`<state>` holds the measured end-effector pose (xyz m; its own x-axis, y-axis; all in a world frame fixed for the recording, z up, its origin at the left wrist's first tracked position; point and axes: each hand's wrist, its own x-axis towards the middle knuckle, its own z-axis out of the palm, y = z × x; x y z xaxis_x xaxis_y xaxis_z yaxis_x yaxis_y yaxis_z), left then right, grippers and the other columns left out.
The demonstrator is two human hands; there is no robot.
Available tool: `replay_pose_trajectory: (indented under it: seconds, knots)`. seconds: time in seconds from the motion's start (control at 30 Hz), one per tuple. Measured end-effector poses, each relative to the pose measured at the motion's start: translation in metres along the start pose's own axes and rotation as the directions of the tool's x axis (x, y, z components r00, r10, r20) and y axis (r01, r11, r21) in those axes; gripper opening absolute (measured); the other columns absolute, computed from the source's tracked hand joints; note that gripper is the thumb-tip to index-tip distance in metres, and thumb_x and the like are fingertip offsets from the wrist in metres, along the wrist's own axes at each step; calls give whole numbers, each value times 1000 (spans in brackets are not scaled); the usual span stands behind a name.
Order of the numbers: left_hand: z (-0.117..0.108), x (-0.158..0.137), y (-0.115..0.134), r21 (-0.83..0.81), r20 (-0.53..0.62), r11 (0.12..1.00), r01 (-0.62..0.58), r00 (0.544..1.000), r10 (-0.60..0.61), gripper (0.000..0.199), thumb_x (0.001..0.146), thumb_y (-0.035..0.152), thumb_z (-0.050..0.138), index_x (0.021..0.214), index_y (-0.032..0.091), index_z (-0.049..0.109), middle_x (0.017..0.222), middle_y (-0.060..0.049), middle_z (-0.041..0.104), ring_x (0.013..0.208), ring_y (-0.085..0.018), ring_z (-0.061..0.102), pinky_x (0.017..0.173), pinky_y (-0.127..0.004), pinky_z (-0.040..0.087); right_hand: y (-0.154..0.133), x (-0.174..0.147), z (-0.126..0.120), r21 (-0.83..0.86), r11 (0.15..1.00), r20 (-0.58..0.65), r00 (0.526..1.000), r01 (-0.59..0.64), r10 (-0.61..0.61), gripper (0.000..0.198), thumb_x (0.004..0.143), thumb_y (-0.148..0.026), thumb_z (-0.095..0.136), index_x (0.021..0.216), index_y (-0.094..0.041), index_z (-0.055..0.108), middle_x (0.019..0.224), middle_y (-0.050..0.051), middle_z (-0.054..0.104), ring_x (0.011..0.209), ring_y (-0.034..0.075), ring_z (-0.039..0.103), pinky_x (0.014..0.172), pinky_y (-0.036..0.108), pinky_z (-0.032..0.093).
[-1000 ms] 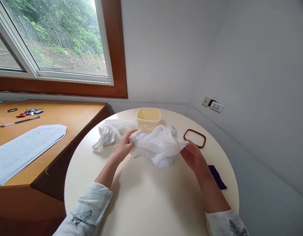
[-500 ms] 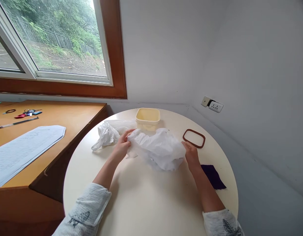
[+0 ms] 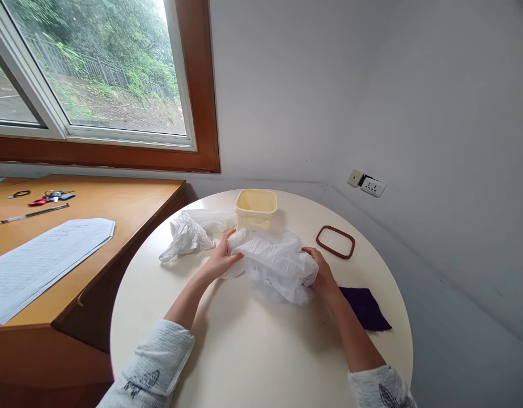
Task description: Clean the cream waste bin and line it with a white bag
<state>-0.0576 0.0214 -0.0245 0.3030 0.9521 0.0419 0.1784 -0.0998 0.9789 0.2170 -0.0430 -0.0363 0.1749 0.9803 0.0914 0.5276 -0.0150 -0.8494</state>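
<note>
Between my hands is a crumpled white plastic bag (image 3: 276, 260), thin and partly see-through, above the middle of the round table. My left hand (image 3: 222, 258) is closed on its left side, thumb toward me. At the bag's right side, my right hand (image 3: 323, 275) grips the edge, with some fingers hidden behind the plastic. Just beyond the bag stands a pale yellow plastic container (image 3: 256, 208), its top uncovered. Left of it lies another bunched white plastic bag (image 3: 188, 235), near my left hand but apart from it.
A brown rounded rectangular frame (image 3: 335, 242) and a dark purple cloth (image 3: 365, 307) lie on the right of the round white table (image 3: 261, 362). On the wooden desk (image 3: 154, 195) to the left are papers (image 3: 52, 260), a pen (image 3: 35, 213) and keys (image 3: 52, 196).
My hands have come closer together, the right one moving left. The bag between them is more bunched up and slightly lower. The container and the other bag stay in place.
</note>
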Motion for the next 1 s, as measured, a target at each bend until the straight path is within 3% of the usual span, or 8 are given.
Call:
replay_pose_trajectory:
  seconds: [0.1,0.2,0.37,0.5,0.7,0.87,0.93,1.0]
  knots:
    - [-2,-1,3,35,77,999,27,997,-29,61,68,32,65,124,19,43,112,-10,60,103,-26,56,81,-33,48,4,0,-10,-186,980,-50,997,-73,65,44,67,-34,58,108,-22,51,111,9,55,96,24,53,75,33,39]
    - [0,-5,9,61,163,998,7,986,-16,47,66,30,67,110,19,55,99,-7,65,92,-25,61,76,-32,50,3,-2,-17,-246,963,2,994,-106,109,31,68,-33,56,97,-21,53,92,7,62,79,23,56,64,32,37]
    - [8,-12,21,47,320,999,-25,948,9,50,63,24,68,111,19,56,102,-6,65,90,-23,61,80,-32,49,-7,-6,-14,-42,999,114,993,-3,8,11,66,-25,54,75,-19,54,79,5,65,71,22,56,59,29,38]
    - [14,-15,25,138,332,990,-11,942,-36,48,61,24,67,108,17,57,104,-6,64,93,-23,59,81,-30,49,-14,-9,-5,61,994,99,990,90,-96,14,66,-26,56,77,-18,57,77,4,65,71,21,56,59,29,40]
    - [16,-17,28,118,349,993,-2,936,-40,31,65,20,59,96,17,62,91,-2,67,84,-20,61,73,-27,49,-21,-10,1,164,983,150,983,78,-103,20,68,-23,55,84,-17,64,76,3,66,75,23,58,62,30,42]
    - [17,-18,30,115,352,993,-12,936,-29,23,66,16,51,86,15,64,79,0,66,75,-17,60,69,-25,49,-41,-17,-2,321,937,373,892,136,-257,13,67,-21,57,76,-17,66,72,2,65,71,21,57,60,28,43]
    - [18,-19,35,120,335,992,-29,942,-13,25,67,14,48,86,15,64,81,-1,66,75,-17,60,69,-26,49,-52,-23,-7,366,925,406,879,96,-252,15,68,-23,57,78,-17,67,75,2,66,77,22,58,65,29,44]
    - [18,-22,43,128,309,991,-48,951,7,26,68,14,46,88,15,64,84,-2,67,76,-17,60,69,-26,49,-62,-27,-12,394,919,406,894,14,-187,21,70,-26,56,85,-19,68,80,3,67,82,22,58,71,32,46]
